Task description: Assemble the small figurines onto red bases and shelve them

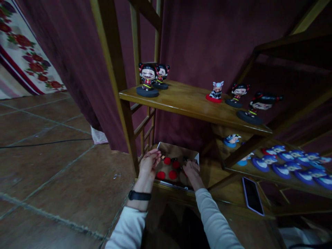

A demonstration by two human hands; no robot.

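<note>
A shallow cardboard box (178,150) sits on the bottom shelf, holding several small figurines with round red bases (173,174). At its left side is my left hand (149,163), its fingers drawn together over the box's edge. A small dark-haired figurine (163,157) shows right beside those fingertips; I cannot tell whether they grip it. My right hand (192,169) reaches into the right part of the box, fingers curled downward among dark figurines. What it holds, if anything, is hidden by the hand and the dim light.
Figurines on dark bases (147,91) and one on a red base (214,98) stand on the wooden shelf (181,98) above my hands. To the right, several blue-based figurines (286,169) line another shelf. A phone (252,196) lies near a wooden post.
</note>
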